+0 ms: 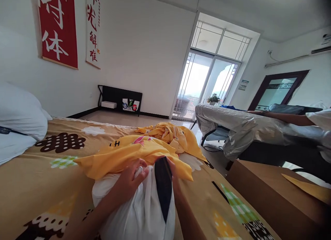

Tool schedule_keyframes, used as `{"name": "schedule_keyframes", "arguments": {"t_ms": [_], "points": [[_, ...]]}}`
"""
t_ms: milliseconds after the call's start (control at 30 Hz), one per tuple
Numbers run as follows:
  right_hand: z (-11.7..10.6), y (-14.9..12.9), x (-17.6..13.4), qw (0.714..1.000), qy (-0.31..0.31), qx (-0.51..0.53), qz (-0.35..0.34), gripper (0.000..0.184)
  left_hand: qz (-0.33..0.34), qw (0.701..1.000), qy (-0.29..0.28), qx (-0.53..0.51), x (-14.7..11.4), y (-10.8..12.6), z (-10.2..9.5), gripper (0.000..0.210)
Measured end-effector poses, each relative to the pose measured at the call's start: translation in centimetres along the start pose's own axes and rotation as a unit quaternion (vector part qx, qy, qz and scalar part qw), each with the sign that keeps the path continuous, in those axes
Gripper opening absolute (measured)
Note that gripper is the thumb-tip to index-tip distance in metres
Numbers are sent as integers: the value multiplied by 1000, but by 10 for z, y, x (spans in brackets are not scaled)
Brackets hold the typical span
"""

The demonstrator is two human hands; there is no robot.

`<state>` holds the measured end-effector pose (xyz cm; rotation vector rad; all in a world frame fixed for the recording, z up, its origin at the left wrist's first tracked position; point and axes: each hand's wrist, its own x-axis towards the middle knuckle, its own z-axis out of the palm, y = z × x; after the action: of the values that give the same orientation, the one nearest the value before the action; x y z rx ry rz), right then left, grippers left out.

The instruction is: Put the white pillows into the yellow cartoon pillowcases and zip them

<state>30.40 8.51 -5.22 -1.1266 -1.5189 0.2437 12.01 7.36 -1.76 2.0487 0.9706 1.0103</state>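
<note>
A white pillow [129, 214] with a dark navy band [163, 185] lies in front of me on the bed. My left hand [133, 179] pinches a fold of the pillow's white cloth near its far end. My right hand [173, 169] grips the far end by the navy band; most of its fingers are hidden behind the band. Just beyond both hands, a yellow pillowcase [150, 150] with a pink print and dark letters spreads over the sheet, touching the pillow's far end. Behind it lies a crumpled heap of yellow cloth [168, 131].
A patterned tan sheet [74, 185] covers the bed. White bedding [20, 112] is piled at the left. On the right stand a cardboard box [274, 188] and a table under clear plastic [238, 122], where another person's arm [284, 117] rests. A low black stand [116, 97] is by the wall.
</note>
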Motion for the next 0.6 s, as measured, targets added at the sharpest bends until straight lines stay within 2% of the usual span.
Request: {"name": "schedule_keyframes", "arguments": {"t_ms": [100, 200, 333, 400, 500, 600], "points": [[6, -13, -5, 997, 28, -44, -55, 10, 25, 999, -28, -8, -4, 6, 2, 39], [9, -20, -6, 993, 46, -87, -57, 8, 7, 999, -30, 15, -6, 10, 5, 44], [3, -27, -6, 987, -79, -135, -41, 19, -23, 997, -59, 49, -7, 12, 8, 43], [1, -30, -6, 976, -112, -177, -53, 21, -29, 996, -59, 54, -7, 13, 10, 36], [2, -30, -6, 968, -62, -239, -51, 16, -26, 997, -54, 53, -8, 14, 10, 21], [-3, -28, -2, 979, -35, -199, -31, 11, -48, 994, -29, 90, -9, 15, 5, 7]]}}
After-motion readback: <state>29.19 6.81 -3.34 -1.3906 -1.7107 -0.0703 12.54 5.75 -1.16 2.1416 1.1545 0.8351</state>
